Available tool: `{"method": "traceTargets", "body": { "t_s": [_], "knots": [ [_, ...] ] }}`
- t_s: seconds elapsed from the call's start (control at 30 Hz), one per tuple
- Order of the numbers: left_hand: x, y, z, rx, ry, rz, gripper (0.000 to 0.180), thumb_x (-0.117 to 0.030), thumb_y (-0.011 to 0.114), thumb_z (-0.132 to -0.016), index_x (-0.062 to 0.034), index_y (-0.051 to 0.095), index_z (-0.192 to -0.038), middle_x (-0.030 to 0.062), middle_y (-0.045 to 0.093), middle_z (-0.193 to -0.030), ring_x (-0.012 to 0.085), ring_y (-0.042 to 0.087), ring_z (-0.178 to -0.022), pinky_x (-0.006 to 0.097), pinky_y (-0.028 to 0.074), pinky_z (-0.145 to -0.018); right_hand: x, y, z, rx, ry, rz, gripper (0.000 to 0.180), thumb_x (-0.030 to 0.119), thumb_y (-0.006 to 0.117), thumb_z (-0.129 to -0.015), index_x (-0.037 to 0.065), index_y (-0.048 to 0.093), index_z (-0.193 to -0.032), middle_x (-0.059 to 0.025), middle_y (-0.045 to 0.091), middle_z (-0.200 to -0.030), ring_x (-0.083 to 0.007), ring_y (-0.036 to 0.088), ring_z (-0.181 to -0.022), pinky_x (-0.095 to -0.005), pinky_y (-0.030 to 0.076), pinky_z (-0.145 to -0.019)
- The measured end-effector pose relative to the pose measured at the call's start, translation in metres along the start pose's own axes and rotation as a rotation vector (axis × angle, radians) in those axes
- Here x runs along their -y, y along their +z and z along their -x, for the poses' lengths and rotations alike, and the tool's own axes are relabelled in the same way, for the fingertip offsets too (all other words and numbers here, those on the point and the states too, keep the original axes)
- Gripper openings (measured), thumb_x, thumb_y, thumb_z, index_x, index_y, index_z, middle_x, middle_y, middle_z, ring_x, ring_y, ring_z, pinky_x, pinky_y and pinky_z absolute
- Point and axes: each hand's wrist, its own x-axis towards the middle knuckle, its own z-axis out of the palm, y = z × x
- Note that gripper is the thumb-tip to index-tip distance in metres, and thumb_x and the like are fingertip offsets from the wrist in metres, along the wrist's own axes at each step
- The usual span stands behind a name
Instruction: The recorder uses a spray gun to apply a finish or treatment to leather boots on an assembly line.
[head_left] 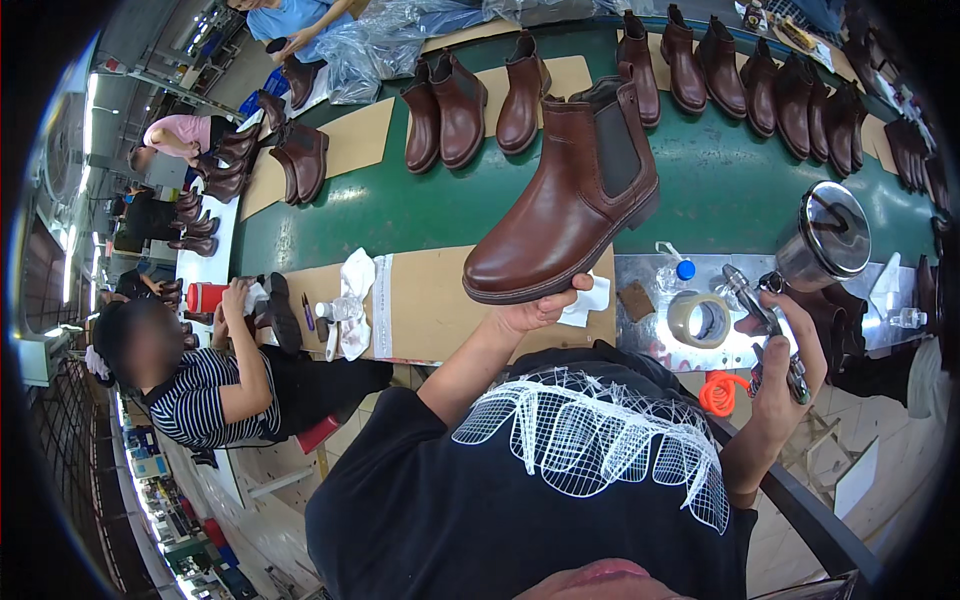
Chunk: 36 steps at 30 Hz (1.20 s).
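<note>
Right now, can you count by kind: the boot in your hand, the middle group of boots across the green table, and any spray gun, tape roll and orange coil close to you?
Held boot: 1
Middle boots, a pair and a single: 3
Spray gun: 1
Tape roll: 1
Orange coil: 1
Total: 7

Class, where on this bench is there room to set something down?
Bare: cardboard between the pale strip and the held boot; green tabletop between that cardboard and the boots behind. Crowded: the metal sheet, around the tape roll and blue-capped bottle.
</note>
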Motion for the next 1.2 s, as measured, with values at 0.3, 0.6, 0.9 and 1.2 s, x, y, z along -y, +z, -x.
{"method": "traceTargets", "body": {
  "t_s": [0.3, 0.6, 0.9, 1.2],
  "knots": [
    [-0.003, -0.006, -0.001, 0.026, -0.098, -0.099, 0.075, -0.052, 0.050, -0.095, 0.0006, 0.032, -0.146, 0.0334, 0.046, -0.106, 0.0309, 0.055, -0.052, 0.031, 0.045, -0.037, 0.017, 0.010, -0.005, 0.087, -0.062, -0.051, 0.042, 0.033, 0.068, -0.089, -0.006, 0.067, -0.106, -0.0118, 0.068, -0.085, -0.0172, 0.063, -0.079, -0.0288, 0.045, -0.074],
    [-0.006, -0.012, 0.004, 0.146, -0.184, -0.019, 0.077, -0.054, 0.045, -0.097, 0.0004, 0.027, -0.148, 0.0378, 0.046, -0.103, 0.0305, 0.052, -0.043, 0.030, 0.045, -0.033, 0.016, 0.012, -0.006, 0.116, -0.057, -0.052, 0.038, 0.026, 0.069, -0.084, -0.005, 0.068, -0.107, -0.0128, 0.070, -0.083, -0.0178, 0.062, -0.077, -0.0294, 0.043, -0.076],
    [-0.004, -0.020, 0.004, 0.218, -0.165, 0.035, 0.081, -0.054, 0.049, -0.095, 0.0003, 0.025, -0.150, 0.0392, 0.046, -0.102, 0.0256, 0.050, -0.036, 0.027, 0.041, -0.028, 0.003, 0.005, -0.002, 0.024, 0.013, -0.100, 0.035, 0.020, 0.066, -0.088, -0.007, 0.067, -0.109, -0.0139, 0.070, -0.095, -0.0174, 0.067, -0.082, -0.0268, 0.049, -0.074],
    [-0.013, -0.027, 0.001, 0.095, -0.155, 0.068, 0.078, -0.052, 0.049, -0.096, 0.0010, 0.027, -0.148, 0.0351, 0.046, -0.098, 0.0248, 0.049, -0.034, 0.026, 0.041, -0.026, 0.000, 0.011, -0.013, 0.078, 0.061, -0.078, 0.032, 0.018, 0.070, -0.087, -0.005, 0.068, -0.109, -0.0100, 0.070, -0.089, -0.0148, 0.066, -0.082, -0.0263, 0.048, -0.074]
  ]
}}
